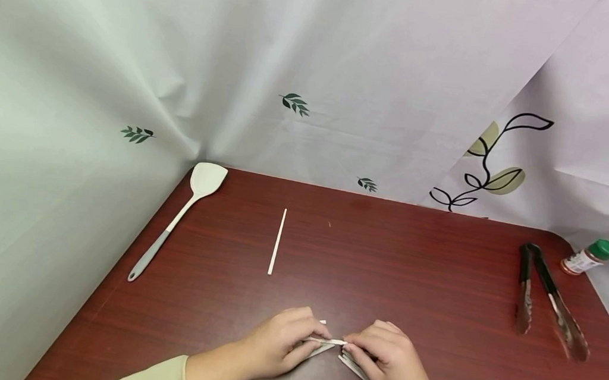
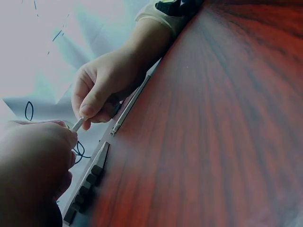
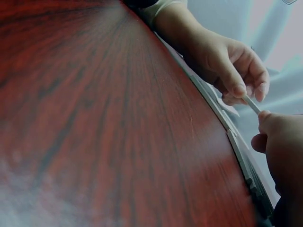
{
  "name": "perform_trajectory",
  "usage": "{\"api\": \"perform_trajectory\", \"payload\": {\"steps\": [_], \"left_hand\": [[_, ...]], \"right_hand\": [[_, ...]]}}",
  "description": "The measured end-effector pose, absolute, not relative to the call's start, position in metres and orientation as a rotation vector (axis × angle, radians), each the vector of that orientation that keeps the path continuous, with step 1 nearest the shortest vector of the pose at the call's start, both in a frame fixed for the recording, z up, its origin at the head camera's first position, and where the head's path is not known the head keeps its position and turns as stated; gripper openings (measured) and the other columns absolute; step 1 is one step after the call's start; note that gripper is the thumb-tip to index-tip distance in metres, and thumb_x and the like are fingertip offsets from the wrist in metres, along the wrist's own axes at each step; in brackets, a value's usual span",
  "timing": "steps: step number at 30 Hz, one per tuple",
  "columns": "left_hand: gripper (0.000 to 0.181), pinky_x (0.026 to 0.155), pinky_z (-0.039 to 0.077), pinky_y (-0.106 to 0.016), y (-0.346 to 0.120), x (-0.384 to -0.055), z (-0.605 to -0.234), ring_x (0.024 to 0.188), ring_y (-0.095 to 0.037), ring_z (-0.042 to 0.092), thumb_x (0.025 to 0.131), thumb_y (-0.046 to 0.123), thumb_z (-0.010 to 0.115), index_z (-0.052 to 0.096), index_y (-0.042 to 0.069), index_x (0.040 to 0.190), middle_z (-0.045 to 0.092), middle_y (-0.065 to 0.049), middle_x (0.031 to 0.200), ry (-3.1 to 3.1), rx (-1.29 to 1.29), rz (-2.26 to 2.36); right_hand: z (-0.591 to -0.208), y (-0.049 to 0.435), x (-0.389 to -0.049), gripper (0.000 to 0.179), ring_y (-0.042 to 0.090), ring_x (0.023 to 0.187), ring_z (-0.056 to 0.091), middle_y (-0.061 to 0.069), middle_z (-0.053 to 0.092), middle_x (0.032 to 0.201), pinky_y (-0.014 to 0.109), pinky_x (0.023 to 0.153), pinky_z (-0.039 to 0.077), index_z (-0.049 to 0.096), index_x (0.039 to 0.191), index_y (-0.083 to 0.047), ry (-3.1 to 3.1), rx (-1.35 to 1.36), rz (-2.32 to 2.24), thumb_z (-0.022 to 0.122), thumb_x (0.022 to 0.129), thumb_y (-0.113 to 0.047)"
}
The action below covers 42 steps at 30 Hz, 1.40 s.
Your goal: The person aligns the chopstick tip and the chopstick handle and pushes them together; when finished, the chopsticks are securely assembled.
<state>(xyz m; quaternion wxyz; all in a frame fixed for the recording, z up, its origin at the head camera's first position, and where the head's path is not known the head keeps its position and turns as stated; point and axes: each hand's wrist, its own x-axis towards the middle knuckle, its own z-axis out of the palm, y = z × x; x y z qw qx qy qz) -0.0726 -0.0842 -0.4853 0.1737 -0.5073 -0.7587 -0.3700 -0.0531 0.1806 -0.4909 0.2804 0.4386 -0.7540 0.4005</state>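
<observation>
Between the two hands runs a thin white stick [image 1: 336, 341], low over the near part of the table. My left hand [image 1: 287, 338] pinches one end between thumb and fingers; my right hand [image 1: 390, 358] pinches the other. The held stick [image 3: 252, 105] also shows between the fingertips in the right wrist view. Beneath the left hand lies a pale flat strip [image 1: 320, 351], partly covered by the fingers. Another pale strip [image 1: 362, 376] slants under the right hand, which hides part of it. In the left wrist view, a strip [image 2: 130, 106] lies on the table past the fingertips.
A separate white stick [image 1: 277, 241] lies farther back on the dark red table [image 1: 412, 252]. At the left is a white spatula [image 1: 176, 218] with a grey handle. Black-handled metal tongs [image 1: 549, 287] and a green-capped spice jar [image 1: 589, 258] are at the right. A patterned curtain [image 1: 346, 68] hangs behind.
</observation>
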Motion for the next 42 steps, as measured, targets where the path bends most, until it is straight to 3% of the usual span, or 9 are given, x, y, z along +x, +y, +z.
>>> {"api": "perform_trajectory", "payload": {"steps": [10,21,26,30,32,37,39,42], "left_hand": [[0.022,0.079,0.045,-0.013,-0.081,-0.071,-0.486,0.077,0.002,0.05,0.093,0.008,0.08,0.075,0.017,0.112,0.059,0.011,0.087,-2.133,-1.448,-1.041],[0.019,0.087,0.049,-0.012,-0.079,-0.067,-0.483,0.087,0.001,0.06,0.094,0.004,0.079,0.077,0.012,0.111,0.069,0.008,0.1,-2.137,-1.494,-1.065],[0.016,0.079,0.047,-0.011,-0.078,-0.067,-0.484,0.08,0.002,0.054,0.095,0.006,0.078,0.076,0.013,0.109,0.066,0.009,0.093,-2.123,-1.428,-1.057],[0.015,0.078,0.049,-0.013,-0.077,-0.068,-0.485,0.078,0.001,0.057,0.095,0.008,0.078,0.076,0.014,0.108,0.067,0.008,0.092,-2.087,-1.322,-1.02],[0.015,0.078,0.051,-0.014,-0.076,-0.069,-0.485,0.079,0.0,0.061,0.094,0.008,0.079,0.076,0.013,0.108,0.07,0.008,0.093,-2.078,-1.269,-1.025],[0.019,0.084,0.055,-0.019,-0.077,-0.073,-0.488,0.087,-0.004,0.068,0.093,0.003,0.079,0.076,0.011,0.11,0.074,0.005,0.099,-2.111,-1.209,-1.065],[0.022,0.088,0.056,-0.024,-0.078,-0.075,-0.489,0.092,-0.006,0.071,0.091,0.001,0.079,0.076,0.01,0.111,0.076,0.004,0.102,-2.136,-1.205,-1.043],[0.025,0.092,0.057,-0.029,-0.08,-0.078,-0.49,0.097,-0.009,0.073,0.089,0.0,0.08,0.076,0.01,0.112,0.077,0.003,0.104,-2.163,-1.19,-0.985]], "right_hand": [[-0.49,0.18,-0.053,0.011,0.001,0.077,0.062,-0.007,0.076,0.091,0.02,0.073,0.046,0.081,0.103,-0.011,-2.006,1.222,1.052,0.072,0.104,-0.017],[-0.488,0.179,-0.055,0.012,0.003,0.077,0.064,-0.006,0.076,0.091,0.022,0.072,0.047,0.08,0.099,-0.01,-1.966,1.271,1.039,0.072,0.104,-0.017],[-0.483,0.179,-0.055,0.012,0.001,0.075,0.063,-0.005,0.077,0.089,0.02,0.071,0.045,0.081,0.099,-0.009,-1.976,1.234,1.052,0.073,0.103,-0.017],[-0.477,0.183,-0.061,0.006,0.005,0.07,0.064,-0.002,0.077,0.085,0.021,0.068,0.046,0.081,0.096,-0.007,-1.921,1.187,1.139,0.079,0.098,-0.013],[-0.476,0.187,-0.065,0.005,0.009,0.069,0.065,0.001,0.076,0.083,0.023,0.066,0.048,0.081,0.094,-0.006,-1.895,1.14,1.203,0.084,0.09,-0.006],[-0.487,0.203,-0.075,0.034,0.01,0.073,0.07,0.004,0.076,0.082,0.021,0.066,0.052,0.08,0.092,-0.007,-2.011,0.863,1.417,0.087,0.069,0.017],[-0.491,0.208,-0.078,0.037,0.007,0.075,0.07,0.006,0.076,0.083,0.02,0.066,0.053,0.078,0.094,-0.004,-2.082,0.727,1.545,0.084,0.069,0.022],[-0.492,0.209,-0.085,0.031,0.007,0.075,0.07,0.009,0.076,0.085,0.019,0.065,0.053,0.072,0.101,0.005,-2.125,0.561,1.748,0.079,0.077,0.024]]}}
